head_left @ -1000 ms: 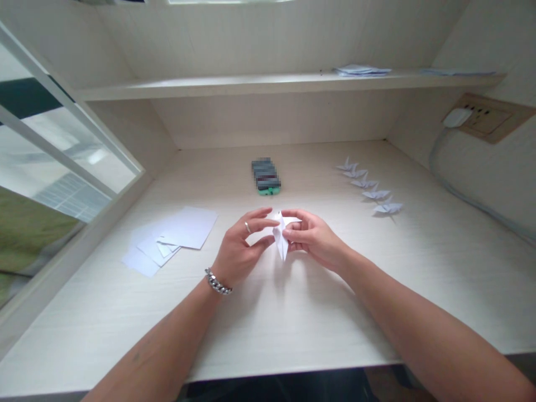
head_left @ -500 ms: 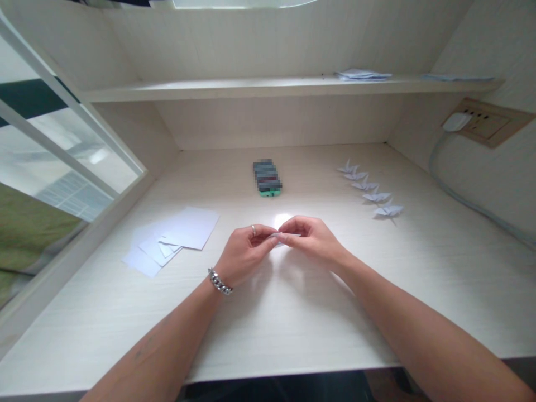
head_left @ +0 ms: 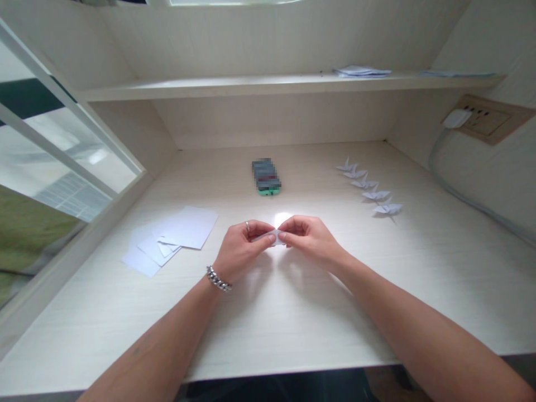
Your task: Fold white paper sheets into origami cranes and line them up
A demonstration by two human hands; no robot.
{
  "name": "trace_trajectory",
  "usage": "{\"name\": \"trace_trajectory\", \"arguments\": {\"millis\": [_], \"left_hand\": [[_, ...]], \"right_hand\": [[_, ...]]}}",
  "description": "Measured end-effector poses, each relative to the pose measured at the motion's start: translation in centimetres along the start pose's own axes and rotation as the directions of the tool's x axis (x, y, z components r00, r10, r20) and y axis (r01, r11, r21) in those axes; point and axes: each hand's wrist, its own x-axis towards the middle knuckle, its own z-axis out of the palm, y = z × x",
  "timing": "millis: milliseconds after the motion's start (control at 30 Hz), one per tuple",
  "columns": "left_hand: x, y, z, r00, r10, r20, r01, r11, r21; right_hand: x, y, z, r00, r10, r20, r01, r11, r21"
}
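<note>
Between my two hands, just above the middle of the desk, is a small folded piece of white paper (head_left: 275, 237). My left hand (head_left: 243, 247) pinches its left part between thumb and fingers; a ring and a chain bracelet are on this hand and wrist. The thumb and fingertips of my right hand (head_left: 310, 239) grip the paper's other end. Most of the paper is covered by my fingers, so its full shape is hidden. Several folded paper cranes (head_left: 387, 209) stand in a slanting row to the right.
Loose white paper sheets (head_left: 190, 227) overlap on the left of the desk. A dark, pixelated object with a green end (head_left: 267, 177) lies behind my hands. Paper stacks (head_left: 362, 71) rest on the shelf (head_left: 251, 87). A cable (head_left: 469, 206) runs from the wall socket (head_left: 488, 118).
My left hand has shifted slightly left and its thumb has slid along the paper. More of the paper's flat face now shows between my thumbs. My right hand has barely moved.
</note>
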Motion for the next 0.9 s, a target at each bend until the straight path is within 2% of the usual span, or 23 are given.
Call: {"name": "trace_trajectory", "arguments": {"millis": [200, 333, 500, 733, 900], "left_hand": [[-0.01, 0.05, 0.04, 1.000, -0.008, -0.001, 0.008, 1.000, -0.017], [-0.05, 0.01, -0.02, 1.000, -0.020, -0.015, 0.019, 0.998, -0.068], [-0.06, 0.06, -0.06, 1.000, -0.012, -0.028, 0.009, 0.995, -0.102], [-0.31, 0.26, -0.08, 0.998, 0.067, -0.021, -0.066, 0.997, 0.046], [-0.17, -0.28, -0.06, 0.994, 0.107, -0.011, -0.106, 0.992, 0.074]], "right_hand": [[-0.13, -0.10, 0.09, 1.000, 0.023, 0.017, -0.024, 0.997, 0.074], [-0.15, -0.11, 0.22, 0.998, 0.042, 0.040, -0.049, 0.980, 0.192], [-0.23, -0.41, 0.52, 0.998, 0.067, 0.014, -0.068, 0.951, 0.302], [-0.23, -0.29, 0.25, 0.992, 0.105, 0.063, -0.118, 0.954, 0.274], [-0.13, 0.18, -0.14, 0.997, 0.024, 0.067, -0.031, 0.995, 0.099]]}}
